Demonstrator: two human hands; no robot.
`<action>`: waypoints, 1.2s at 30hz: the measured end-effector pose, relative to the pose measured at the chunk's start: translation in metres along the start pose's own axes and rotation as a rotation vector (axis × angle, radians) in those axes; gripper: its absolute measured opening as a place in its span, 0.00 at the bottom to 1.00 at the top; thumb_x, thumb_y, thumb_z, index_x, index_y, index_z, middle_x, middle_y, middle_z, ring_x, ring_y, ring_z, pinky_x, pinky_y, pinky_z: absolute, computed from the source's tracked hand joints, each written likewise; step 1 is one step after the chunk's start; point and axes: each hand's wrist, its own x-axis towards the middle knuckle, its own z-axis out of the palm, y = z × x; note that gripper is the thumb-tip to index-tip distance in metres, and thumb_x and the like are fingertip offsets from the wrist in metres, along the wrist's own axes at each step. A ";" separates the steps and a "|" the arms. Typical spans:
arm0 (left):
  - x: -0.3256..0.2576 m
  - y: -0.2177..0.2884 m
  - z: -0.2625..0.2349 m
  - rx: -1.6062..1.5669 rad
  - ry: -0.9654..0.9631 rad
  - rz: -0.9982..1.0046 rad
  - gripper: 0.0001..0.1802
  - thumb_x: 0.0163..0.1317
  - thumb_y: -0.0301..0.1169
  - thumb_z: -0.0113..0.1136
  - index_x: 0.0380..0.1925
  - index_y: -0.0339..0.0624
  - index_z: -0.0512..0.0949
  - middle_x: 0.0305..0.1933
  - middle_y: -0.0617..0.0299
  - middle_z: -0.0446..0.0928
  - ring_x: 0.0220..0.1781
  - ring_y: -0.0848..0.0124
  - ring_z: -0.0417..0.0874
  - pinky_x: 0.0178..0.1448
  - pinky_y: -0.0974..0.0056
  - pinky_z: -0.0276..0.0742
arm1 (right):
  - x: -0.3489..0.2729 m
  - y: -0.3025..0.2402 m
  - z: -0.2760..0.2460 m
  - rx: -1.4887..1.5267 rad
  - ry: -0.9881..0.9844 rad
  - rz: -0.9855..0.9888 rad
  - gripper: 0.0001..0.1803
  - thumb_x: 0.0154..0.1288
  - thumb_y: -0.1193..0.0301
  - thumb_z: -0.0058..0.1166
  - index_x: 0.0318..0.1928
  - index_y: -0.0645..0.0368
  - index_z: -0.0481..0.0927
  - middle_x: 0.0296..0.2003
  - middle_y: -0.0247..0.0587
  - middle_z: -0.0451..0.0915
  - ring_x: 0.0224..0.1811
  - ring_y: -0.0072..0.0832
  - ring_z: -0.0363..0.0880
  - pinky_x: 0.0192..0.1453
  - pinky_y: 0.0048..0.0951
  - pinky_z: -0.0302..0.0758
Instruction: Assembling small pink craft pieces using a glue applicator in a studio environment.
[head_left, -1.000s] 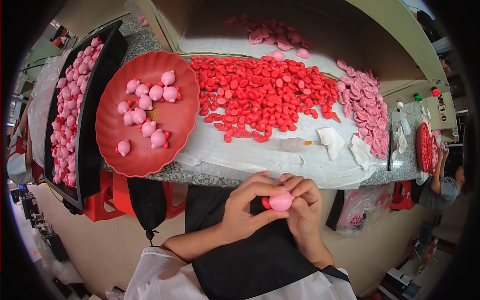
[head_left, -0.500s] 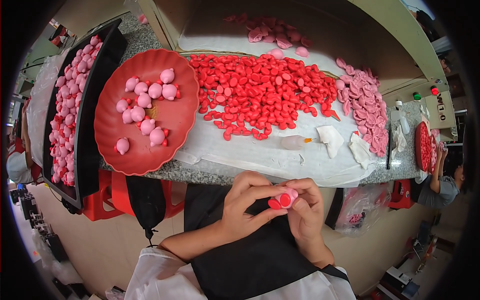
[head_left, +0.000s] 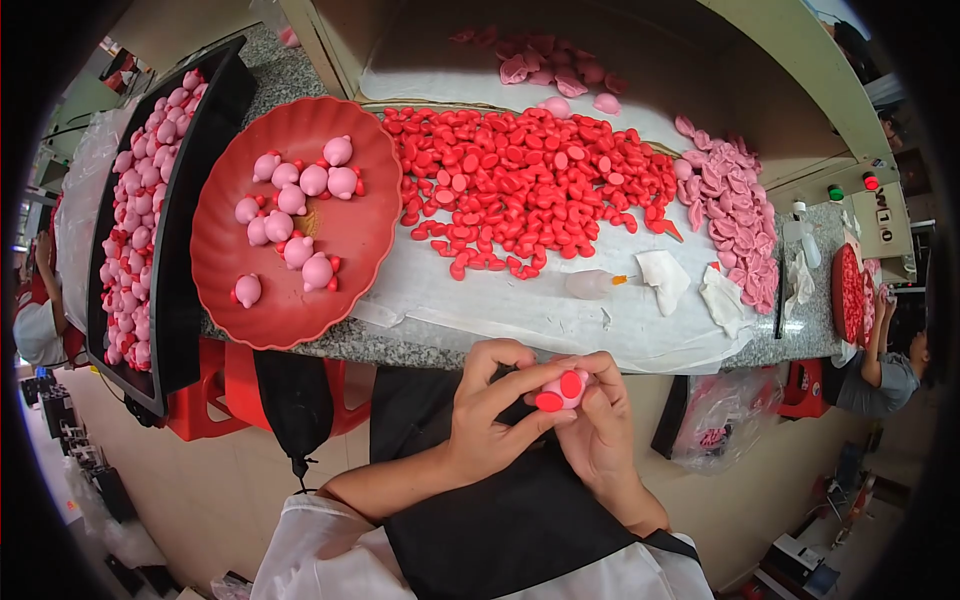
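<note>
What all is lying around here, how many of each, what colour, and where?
Held figure: one, pink and red, between both hands
Plate: one large, red, left of the heap
Figures: twelve, pink and red, in the plate
Tray: one, black, far left, holding many similar figures
Red pieces: too many to count, red, bench centre
Pink pieces: many, pink, right and back
Bottles: two, clear, front and far right
Tissues: three, white, right
Paper: white, under the pieces
Bench: one, speckled grey, ahead
Stools: at least two, red, below
Co-workers: at least two, both sides
Apron: one, black, on the wearer
Left hand: one, bare, fingers on the held figure
Right hand: one, bare, likewise
</note>
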 end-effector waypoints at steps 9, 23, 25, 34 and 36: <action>0.013 0.004 -0.010 -0.346 -0.220 -0.141 0.25 0.42 0.25 0.58 0.44 0.36 0.66 0.43 0.52 0.66 0.46 0.65 0.67 0.47 0.67 0.63 | 0.000 -0.013 -0.002 -1.042 -0.084 -0.530 0.23 0.37 0.84 0.56 0.37 0.62 0.63 0.39 0.48 0.67 0.41 0.32 0.66 0.46 0.28 0.64; -0.011 -0.011 0.009 -1.219 -0.003 -0.418 0.13 0.47 0.24 0.55 0.36 0.37 0.72 0.40 0.57 0.68 0.45 0.69 0.67 0.49 0.66 0.62 | 0.008 0.003 -0.006 -0.372 -0.073 -0.403 0.11 0.36 0.85 0.56 0.24 0.61 0.71 0.34 0.45 0.73 0.44 0.34 0.64 0.48 0.32 0.60; -0.011 -0.015 0.011 -1.197 -0.005 -0.364 0.13 0.46 0.24 0.55 0.35 0.36 0.72 0.40 0.57 0.69 0.45 0.69 0.67 0.49 0.66 0.62 | 0.009 0.005 -0.008 -0.332 -0.092 -0.397 0.11 0.36 0.85 0.56 0.23 0.61 0.72 0.34 0.44 0.73 0.44 0.34 0.64 0.48 0.32 0.60; 0.004 -0.011 0.001 -0.772 -0.101 -0.267 0.15 0.45 0.24 0.57 0.36 0.37 0.71 0.38 0.57 0.69 0.44 0.69 0.67 0.48 0.66 0.62 | 0.010 0.000 -0.010 -0.332 -0.029 -0.316 0.12 0.36 0.84 0.55 0.26 0.61 0.72 0.34 0.43 0.71 0.44 0.33 0.64 0.49 0.31 0.59; 0.007 -0.009 -0.004 -0.490 -0.192 -0.215 0.16 0.44 0.24 0.58 0.36 0.37 0.71 0.38 0.58 0.69 0.44 0.70 0.68 0.48 0.67 0.61 | 0.009 -0.009 -0.007 -0.469 0.016 -0.284 0.12 0.37 0.84 0.55 0.27 0.62 0.72 0.35 0.43 0.70 0.44 0.32 0.64 0.49 0.30 0.59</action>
